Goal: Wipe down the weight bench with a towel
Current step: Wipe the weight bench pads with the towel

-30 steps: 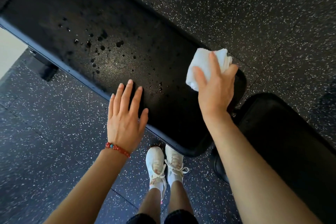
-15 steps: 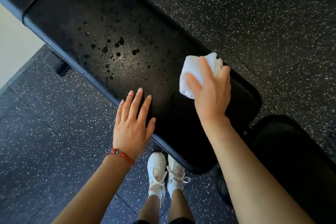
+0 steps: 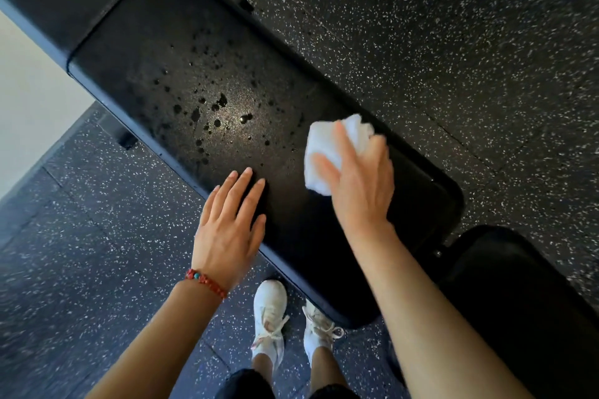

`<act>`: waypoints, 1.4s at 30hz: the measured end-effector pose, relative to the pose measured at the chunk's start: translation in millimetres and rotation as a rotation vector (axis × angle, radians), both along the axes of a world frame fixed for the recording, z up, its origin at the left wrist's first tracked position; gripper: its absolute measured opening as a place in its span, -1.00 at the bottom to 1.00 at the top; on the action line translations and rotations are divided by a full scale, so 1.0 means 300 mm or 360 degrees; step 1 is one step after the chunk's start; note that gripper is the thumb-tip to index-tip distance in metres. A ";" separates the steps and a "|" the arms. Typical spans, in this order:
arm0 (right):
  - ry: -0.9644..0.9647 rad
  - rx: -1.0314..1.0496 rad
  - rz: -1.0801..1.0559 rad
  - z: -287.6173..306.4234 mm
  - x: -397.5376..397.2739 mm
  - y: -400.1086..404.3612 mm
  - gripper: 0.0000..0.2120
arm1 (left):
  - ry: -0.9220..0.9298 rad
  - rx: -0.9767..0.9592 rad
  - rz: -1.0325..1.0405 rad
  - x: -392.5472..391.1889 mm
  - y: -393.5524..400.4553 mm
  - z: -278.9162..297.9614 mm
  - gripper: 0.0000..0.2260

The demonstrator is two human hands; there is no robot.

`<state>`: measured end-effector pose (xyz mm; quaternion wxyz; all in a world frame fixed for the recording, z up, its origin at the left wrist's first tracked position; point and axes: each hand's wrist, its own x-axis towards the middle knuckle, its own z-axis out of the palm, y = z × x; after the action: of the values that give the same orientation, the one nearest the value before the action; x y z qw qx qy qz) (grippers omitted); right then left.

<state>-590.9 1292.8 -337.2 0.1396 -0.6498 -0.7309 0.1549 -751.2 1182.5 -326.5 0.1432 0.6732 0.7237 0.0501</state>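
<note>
No readable text, label, brand, number or sign is showing anywhere in the view.

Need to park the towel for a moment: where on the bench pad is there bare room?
Dry patch on the bench pad between the right hand and the pad's rounded end. Also the strip between the left hand and that end. Crowded: droplets mid-pad; towel under the right hand.
</note>
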 end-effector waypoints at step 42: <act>0.0061 -0.0026 -0.0842 -0.022 -0.385 0.072 -0.51 | 0.0141 -0.0008 -0.0547 -0.421 0.281 -0.060 -0.54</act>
<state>-706.4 1314.3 -343.8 0.1838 -0.8164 -0.5316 0.1311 -877.6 1266.7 -344.4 0.1194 0.7882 0.6037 -0.0066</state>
